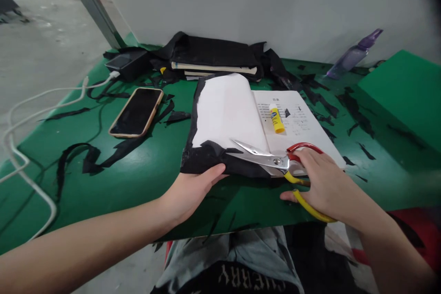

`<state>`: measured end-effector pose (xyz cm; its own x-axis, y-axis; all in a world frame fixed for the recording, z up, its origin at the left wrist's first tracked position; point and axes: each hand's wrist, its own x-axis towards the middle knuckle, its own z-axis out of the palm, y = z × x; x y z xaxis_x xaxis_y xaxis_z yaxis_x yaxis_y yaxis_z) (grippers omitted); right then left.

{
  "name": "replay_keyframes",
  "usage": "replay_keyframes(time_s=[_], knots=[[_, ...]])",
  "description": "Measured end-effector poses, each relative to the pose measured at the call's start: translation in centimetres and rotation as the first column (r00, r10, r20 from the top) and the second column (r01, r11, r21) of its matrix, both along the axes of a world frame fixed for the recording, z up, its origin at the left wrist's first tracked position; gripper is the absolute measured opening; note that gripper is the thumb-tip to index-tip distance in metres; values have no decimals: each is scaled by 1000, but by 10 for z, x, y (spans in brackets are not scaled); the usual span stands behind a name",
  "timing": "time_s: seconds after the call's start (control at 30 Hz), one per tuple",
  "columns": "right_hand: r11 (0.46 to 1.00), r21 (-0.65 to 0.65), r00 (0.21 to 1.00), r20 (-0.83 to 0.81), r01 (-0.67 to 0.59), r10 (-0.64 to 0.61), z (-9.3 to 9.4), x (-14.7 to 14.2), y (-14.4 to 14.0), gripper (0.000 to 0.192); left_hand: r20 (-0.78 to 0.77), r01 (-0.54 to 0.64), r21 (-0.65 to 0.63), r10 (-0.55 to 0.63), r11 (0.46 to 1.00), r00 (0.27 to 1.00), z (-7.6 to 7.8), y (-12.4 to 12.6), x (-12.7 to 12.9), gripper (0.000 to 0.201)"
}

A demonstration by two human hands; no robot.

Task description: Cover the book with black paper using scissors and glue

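The left hand (pixel 195 188) pinches the near edge of the book's (pixel 223 112) black cloth (pixel 201 161); the right hand (pixel 322 181) grasps scissors (pixel 277 161), blades parted. The book lies spread on the table (pixel 138 206). The cloth looks light, limp, probably best held beside the blades.

An open book (pixel 223 115) lies midway along the tabletop (pixel 113 202), with a glue stick (pixel 276 119) on its right-hand page and the scissors (pixel 276 161) over its near side. Left of it, toward the tabletop's left edge, lies a phone (pixel 137 112); behind that, by the far left corner, sits a box (pixel 129 63). Behind the open book, along the far edge, rests a stack of books (pixel 213 53); a bottle (pixel 347 61) is right of the stack.
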<state>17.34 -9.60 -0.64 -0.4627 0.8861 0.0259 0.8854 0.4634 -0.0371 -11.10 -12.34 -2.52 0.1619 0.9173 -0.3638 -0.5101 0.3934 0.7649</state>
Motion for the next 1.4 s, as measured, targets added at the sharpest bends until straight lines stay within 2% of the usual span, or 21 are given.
replay_keyframes(time_s=[0.47,0.77,1.0,1.4], knots=[[998,-4,998,-32,-58,58,4,-5,3,67,-5,16,28,-15,999,1000,-2,0,-1,47],[990,138,999,-3,-38,39,4,7,10,68,48,0,13,-1,1000,999,-1,0,-1,48],[996,93,1000,1,-10,10,-6,16,-1,63,74,-23,2,23,1000,997,-2,2,0,48],[999,25,999,-18,27,-27,-3,25,-11,64,49,14,-9,-14,1000,999,-3,1,-1,43]])
